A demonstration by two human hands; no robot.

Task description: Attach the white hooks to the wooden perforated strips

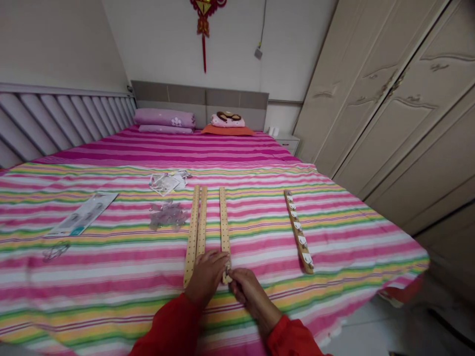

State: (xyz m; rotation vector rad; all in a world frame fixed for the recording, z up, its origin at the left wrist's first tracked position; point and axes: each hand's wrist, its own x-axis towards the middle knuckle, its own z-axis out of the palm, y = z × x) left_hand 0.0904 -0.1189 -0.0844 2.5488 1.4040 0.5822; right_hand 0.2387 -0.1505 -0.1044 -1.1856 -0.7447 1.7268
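Three perforated wooden strips lie side by side on the striped bedspread (111, 277); two touch each other (196, 222) and a third (223, 217) lies just to their right. My left hand (206, 276) rests curled on the near end of the third strip. My right hand (245, 289) pinches a small pale piece at that same end; I cannot make out what it is. A fourth wooden strip (299, 231) with white hooks fitted along it lies further right.
A printed sheet (83, 213) lies at the left, with clear plastic bags (167, 215) and torn packets (166, 182) near the strips. Pillows (165, 118) sit by the headboard. A wardrobe (401, 99) stands to the right of the bed.
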